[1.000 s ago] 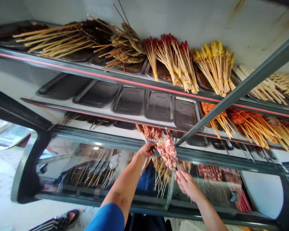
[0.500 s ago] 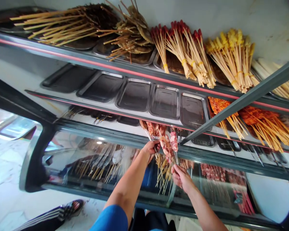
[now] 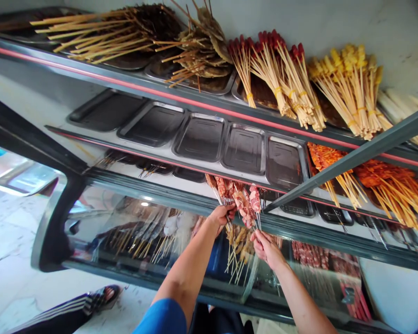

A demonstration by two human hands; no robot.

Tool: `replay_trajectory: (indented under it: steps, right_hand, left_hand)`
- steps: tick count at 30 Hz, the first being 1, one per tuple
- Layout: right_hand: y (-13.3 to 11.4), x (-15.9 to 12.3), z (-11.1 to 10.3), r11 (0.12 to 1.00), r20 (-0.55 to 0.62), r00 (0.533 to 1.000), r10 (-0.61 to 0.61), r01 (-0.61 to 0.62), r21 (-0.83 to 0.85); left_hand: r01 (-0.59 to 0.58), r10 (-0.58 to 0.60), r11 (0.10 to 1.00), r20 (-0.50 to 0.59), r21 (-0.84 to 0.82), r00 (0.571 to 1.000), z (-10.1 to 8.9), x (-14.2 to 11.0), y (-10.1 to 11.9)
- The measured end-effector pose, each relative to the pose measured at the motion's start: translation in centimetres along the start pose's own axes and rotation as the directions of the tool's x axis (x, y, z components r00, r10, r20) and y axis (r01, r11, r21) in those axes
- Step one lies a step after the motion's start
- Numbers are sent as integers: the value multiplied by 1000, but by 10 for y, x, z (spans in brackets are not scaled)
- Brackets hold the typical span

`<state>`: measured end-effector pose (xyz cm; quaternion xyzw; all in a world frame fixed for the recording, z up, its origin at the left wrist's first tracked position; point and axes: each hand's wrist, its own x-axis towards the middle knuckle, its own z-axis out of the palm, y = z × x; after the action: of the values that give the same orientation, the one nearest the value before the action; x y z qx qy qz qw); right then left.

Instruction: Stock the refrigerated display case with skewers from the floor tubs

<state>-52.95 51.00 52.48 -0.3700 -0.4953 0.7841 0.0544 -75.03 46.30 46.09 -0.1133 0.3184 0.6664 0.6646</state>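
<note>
Head view: right hand (image 3: 263,246) closed on raw pink meat skewers (image 3: 244,208), gripped by bare metal ends, likely keeping fingers off meat. Just beside it, left hand (image 3: 223,215) clasps reddish meat skewers (image 3: 221,186). Beyond hands, grey rectangular metal trays (image 3: 199,137); below, clear glass panel (image 3: 230,285); well left, pale marbled floor (image 3: 12,260).

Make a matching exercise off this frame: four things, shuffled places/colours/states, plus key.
Things
1. Right hand
2. Yellow-tipped sticks
3. Sleeve
4. Sandalled foot

Place, colour or state
A. Blue
B. On the floor, lower left of the picture
C. Closed on metal skewers of pink meat
D. On the top shelf

Right pairs
1-C
2-D
3-A
4-B
</note>
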Motion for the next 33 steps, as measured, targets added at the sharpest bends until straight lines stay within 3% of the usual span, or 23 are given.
replay_trajectory:
  steps: [15, 24, 28, 33]
  right_hand:
    - [1, 1, -3, 988, -53, 997, -51, 43, -147]
    - [13, -3, -18, 970, -105, 982, -155, 132, -203]
    - [13, -10, -19, 960, -99, 983, -157, 128, -249]
    - [14, -20, -17, 943, -177, 970, -168, 105, -316]
  left_hand:
    - [1, 2, 999, -82, 45, 997, 1, 6, -2]
    - [-112, 118, 991, -88, 76, 989, 4, 3, -9]
    - [-168, 175, 982, -86, 86, 981, 3, 0, -10]
    - [-182, 191, 976, -66, 120, 979, 3, -5, -10]
